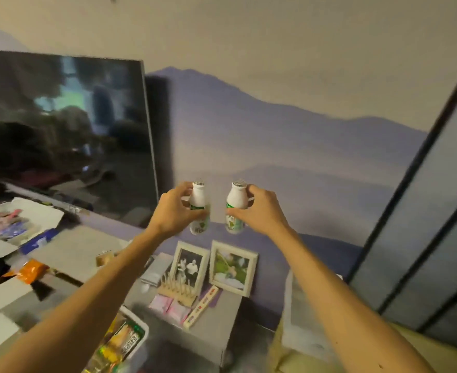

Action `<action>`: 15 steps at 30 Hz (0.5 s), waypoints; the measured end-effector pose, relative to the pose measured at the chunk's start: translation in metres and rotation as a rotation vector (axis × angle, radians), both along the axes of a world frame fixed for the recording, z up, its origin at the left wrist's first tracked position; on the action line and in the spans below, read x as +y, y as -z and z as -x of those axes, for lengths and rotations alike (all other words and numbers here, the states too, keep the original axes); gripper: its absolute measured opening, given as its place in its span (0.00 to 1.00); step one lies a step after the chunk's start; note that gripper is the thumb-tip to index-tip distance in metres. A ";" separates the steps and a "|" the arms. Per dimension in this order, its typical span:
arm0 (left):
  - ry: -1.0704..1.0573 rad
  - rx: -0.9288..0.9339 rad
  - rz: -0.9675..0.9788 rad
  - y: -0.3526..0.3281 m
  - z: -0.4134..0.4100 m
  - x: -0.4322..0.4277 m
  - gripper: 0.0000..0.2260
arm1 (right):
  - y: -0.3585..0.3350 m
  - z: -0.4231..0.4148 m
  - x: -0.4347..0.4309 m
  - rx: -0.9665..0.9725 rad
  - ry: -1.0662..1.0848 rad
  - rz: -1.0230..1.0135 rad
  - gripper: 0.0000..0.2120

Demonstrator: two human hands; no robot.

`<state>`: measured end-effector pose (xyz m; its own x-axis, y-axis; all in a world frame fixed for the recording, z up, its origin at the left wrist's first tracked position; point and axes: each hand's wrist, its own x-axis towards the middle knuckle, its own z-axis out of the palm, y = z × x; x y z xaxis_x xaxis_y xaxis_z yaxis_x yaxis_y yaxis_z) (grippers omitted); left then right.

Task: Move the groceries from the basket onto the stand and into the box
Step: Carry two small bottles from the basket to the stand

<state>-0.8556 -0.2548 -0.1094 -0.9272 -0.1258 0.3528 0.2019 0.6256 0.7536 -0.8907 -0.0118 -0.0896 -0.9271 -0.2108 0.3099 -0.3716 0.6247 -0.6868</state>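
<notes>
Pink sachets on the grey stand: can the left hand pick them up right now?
Probably not yet. The left hand grips a white plastic bottle with a green label, held up above the grey stand. The pink sachets lie uncovered, so the way looks free once the bottle is down.

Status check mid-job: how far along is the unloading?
Apparently done: pink packets and a long striped pack lie on the stand, and colourful packets sit in the open white box. In hand: the left hand grips the left bottle and the right hand grips the right bottle, both in the air. Left: snack packs remain in the basket.
</notes>
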 end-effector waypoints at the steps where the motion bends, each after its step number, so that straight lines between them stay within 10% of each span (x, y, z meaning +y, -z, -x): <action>1: 0.047 0.003 -0.006 -0.001 0.003 0.032 0.30 | -0.001 -0.007 0.034 0.001 0.047 -0.003 0.29; 15: 0.406 -0.053 -0.077 0.036 0.005 0.406 0.29 | 0.032 -0.081 0.393 -0.043 0.429 -0.012 0.28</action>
